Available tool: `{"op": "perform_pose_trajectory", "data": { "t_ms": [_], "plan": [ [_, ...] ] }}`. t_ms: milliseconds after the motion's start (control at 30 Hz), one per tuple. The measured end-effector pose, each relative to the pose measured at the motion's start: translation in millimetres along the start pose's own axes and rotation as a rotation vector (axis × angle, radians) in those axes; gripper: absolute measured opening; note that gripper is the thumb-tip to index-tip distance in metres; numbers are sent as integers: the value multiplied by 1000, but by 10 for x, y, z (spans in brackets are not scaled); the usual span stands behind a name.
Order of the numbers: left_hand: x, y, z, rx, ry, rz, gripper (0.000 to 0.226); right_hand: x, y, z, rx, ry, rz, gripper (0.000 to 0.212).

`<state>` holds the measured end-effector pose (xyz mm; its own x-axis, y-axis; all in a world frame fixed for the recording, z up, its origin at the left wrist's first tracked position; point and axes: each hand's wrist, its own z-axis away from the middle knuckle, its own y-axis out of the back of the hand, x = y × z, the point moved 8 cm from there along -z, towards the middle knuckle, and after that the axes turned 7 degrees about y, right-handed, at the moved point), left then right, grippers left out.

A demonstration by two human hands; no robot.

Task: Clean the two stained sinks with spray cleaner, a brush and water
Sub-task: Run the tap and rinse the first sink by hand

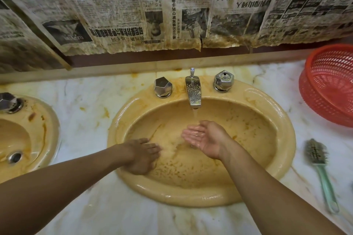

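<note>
Rinsing appears to be the step in hand at the sink (284, 145) in front of us: water (195, 116) runs from the tap (193, 91) into the bowl. We judge the task well short of done. Orange-brown stains cover this bowl and its rim, and the second sink (51, 126), at the left edge of the view, shows the same marks above its drain. The brush (322, 173) lies on the bench (86, 101) to the right of the bowl, apart from both hands. No spray cleaner is in view. Scrubbing, a full rinse and the whole second sink appear to remain.

Our right hand (204, 137) sits palm up under the stream, its fingers (191, 131) together and gently curved into a cup that catches water; it grips nothing. Our left hand (142, 156) lies palm down on the left inner wall of the bowl, its fingers (152, 148) close together and nearly straight, flat against the wet surface. We cannot tell whether it is rubbing or only resting.
</note>
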<state>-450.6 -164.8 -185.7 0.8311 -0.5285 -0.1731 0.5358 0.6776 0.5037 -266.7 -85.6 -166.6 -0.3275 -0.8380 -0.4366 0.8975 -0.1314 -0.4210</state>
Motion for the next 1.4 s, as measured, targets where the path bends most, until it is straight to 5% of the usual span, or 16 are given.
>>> {"op": "perform_pose_trajectory", "data": {
  "t_ms": [267, 367, 467, 567, 700, 967, 1033, 1167, 1300, 1400],
  "plan": [
    [-236, 255, -341, 317, 174, -207, 66, -406, -121, -182, 31, 103, -309, 36],
    [-181, 190, -339, 249, 152, -178, 68, -170, -528, -244, -137, -3, -282, 48],
    [-144, 44, -107, 47, 80, -127, 66, 214, -798, -138, -363, -79, 90, 48],
    [-228, 16, 198, 59, 28, -190, 63, 236, -470, -136, -209, -46, 179, 46],
    [-446, 81, 209, 161, 69, -289, 64, -122, 79, -213, 44, 76, -194, 41],
    [-421, 138, -15, 179, 126, -384, 68, -415, -148, -90, -9, 98, -336, 25],
    [-373, 61, 5, 112, 132, -333, 67, -271, -376, -54, -141, 40, -264, 25],
    [-187, 4, -3, 39, 108, -147, 66, 243, -601, 108, -408, -156, 280, 44],
    [179, 53, -270, 27, 63, 119, 71, 142, -70, 31, -168, -49, 681, 43],
    [429, 83, -371, -5, 38, 292, 73, -189, 206, -130, -17, 94, 415, 44]
  ]
}}
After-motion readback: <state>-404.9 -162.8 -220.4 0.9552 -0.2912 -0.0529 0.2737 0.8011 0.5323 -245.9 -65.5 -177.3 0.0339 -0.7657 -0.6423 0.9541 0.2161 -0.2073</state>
